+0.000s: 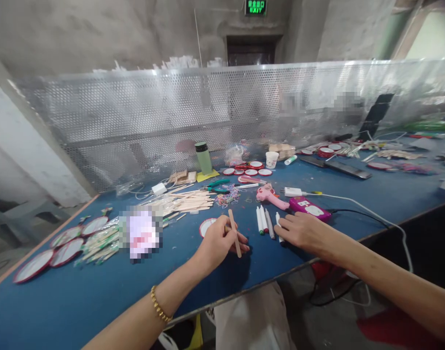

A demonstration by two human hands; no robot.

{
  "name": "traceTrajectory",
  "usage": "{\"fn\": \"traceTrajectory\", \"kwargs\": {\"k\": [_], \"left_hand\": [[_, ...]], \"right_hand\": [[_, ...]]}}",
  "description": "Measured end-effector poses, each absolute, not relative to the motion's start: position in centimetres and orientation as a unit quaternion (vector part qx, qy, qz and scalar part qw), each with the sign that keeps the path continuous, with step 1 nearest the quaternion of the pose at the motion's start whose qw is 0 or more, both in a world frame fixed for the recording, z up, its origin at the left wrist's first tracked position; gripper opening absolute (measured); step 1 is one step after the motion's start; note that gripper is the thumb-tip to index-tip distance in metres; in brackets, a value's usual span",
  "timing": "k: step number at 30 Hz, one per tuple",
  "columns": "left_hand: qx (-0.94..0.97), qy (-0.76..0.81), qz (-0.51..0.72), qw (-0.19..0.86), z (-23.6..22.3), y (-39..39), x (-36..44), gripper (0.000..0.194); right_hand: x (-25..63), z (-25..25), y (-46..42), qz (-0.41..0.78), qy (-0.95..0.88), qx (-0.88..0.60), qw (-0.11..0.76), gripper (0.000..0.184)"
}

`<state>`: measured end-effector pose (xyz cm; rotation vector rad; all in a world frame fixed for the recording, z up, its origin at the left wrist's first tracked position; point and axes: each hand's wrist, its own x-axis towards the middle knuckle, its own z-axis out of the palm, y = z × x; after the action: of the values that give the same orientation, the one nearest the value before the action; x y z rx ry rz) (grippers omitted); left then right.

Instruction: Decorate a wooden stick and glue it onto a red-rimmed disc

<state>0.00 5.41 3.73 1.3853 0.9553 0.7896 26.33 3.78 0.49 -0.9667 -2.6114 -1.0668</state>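
My left hand (pixel 220 238) pinches a flat wooden craft stick (pixel 234 233) upright between thumb and fingers, above the blue table. Partly behind that hand lies a round white disc with a red rim (pixel 207 226). My right hand (pixel 300 232) is closed over a white marker pen (pixel 278 218), its fingertips on the barrel; the hand hides part of it. Just to the left of it, several more marker pens (pixel 262 220) lie side by side on the table.
Loose craft sticks (pixel 193 200), green-handled pliers (pixel 218 183), a pink glue gun (pixel 269 195) and a purple device (pixel 310 209) surround the hands. A green bottle (pixel 203 159) and paper cup (pixel 271 160) stand behind. Cables trail right. A perforated metal screen (pixel 153 121) backs the table.
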Motion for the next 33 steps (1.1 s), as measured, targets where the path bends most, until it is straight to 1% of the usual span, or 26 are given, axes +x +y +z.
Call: {"fn": "traceTrajectory", "kwargs": {"k": [4,5,7,9,11,12,14,16,18,20,22,25,29,33], "left_hand": [[0.596,0.430,0.331,0.592,4.1,5.2,0.1,0.012],[0.595,0.432,0.330,0.592,4.2,5.1,0.1,0.013],[0.593,0.428,0.330,0.596,4.4,4.8,0.1,0.016],[0.591,0.418,0.330,0.605,4.6,4.6,0.1,0.018],[0.586,0.409,0.330,0.616,4.6,4.5,0.1,0.021],[0.582,0.406,0.330,0.622,4.6,4.5,0.0,0.023],[0.572,0.400,0.331,0.636,4.5,4.5,-0.1,0.028],[0.563,0.388,0.334,0.648,4.5,4.6,-0.2,0.034],[0.554,0.372,0.346,0.660,4.4,4.8,-0.4,0.039],[0.544,0.349,0.363,0.671,4.4,5.0,-0.6,0.043],[0.539,0.328,0.377,0.678,4.5,5.2,-0.7,0.044],[0.535,0.319,0.386,0.681,4.4,5.3,-0.7,0.042],[0.531,0.318,0.376,0.690,3.9,4.9,-0.4,0.048],[0.556,0.294,0.339,0.700,3.4,4.6,-0.1,0.056]], "right_hand": [[26.9,2.2,3.0,-0.359,-0.879,-0.297,0.103,0.020],[27.1,2.7,2.6,-0.352,-0.877,-0.304,0.121,0.022],[27.2,3.6,1.7,-0.311,-0.863,-0.350,0.191,0.025],[26.6,4.3,0.7,-0.244,-0.800,-0.456,0.304,0.023],[25.2,4.6,0.0,-0.168,-0.713,-0.520,0.439,0.022],[24.2,4.6,-0.2,-0.123,-0.677,-0.522,0.504,0.021],[21.8,4.5,0.1,-0.039,-0.613,-0.459,0.642,0.020],[19.1,4.3,0.8,0.034,-0.572,-0.405,0.713,0.017],[16.7,4.4,1.8,0.093,-0.559,-0.368,0.737,0.012],[14.8,4.7,2.6,0.132,-0.599,-0.357,0.705,0.008],[13.7,5.1,3.1,0.117,-0.637,-0.339,0.682,0.006],[13.5,5.1,3.4,0.106,-0.646,-0.342,0.674,0.008],[14.6,4.2,3.1,0.175,-0.626,-0.379,0.658,0.012],[14.6,3.3,2.4,0.224,-0.582,-0.397,0.674,0.012]]}}
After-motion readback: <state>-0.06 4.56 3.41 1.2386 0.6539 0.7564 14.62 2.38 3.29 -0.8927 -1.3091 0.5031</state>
